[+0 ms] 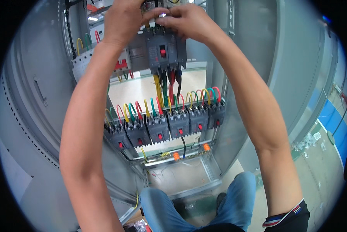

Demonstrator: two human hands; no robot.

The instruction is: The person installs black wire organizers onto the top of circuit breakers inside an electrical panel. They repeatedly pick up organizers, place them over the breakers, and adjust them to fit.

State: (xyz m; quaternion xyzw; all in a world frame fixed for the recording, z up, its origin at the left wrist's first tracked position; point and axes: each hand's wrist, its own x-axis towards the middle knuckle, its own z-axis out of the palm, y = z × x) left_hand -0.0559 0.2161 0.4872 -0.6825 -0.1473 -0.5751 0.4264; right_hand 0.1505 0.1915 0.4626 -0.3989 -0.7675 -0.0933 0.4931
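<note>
Both my arms reach up to the top of a large grey circuit breaker [166, 50] with a red toggle, mounted inside a metal cabinet. Just above the breaker's upper terminals, my right hand [190, 22] has its thumb and fingers pinched at a small shiny metal piece [163, 15], too small to name. My left hand [125, 19] meets it from the other side, fingers bent together; what they hold is hidden. Yellow, green, red and black cables [165, 87] leave the breaker's underside.
Below runs a row of several smaller breakers [158, 129] with looped coloured wires. White modular breakers [82, 63] sit left, partly behind my left arm. Orange insulators [176, 156] stand on a lower bar. Grey cabinet walls [254, 62] flank both sides; plastic scraps [308, 141] lie on the floor at right.
</note>
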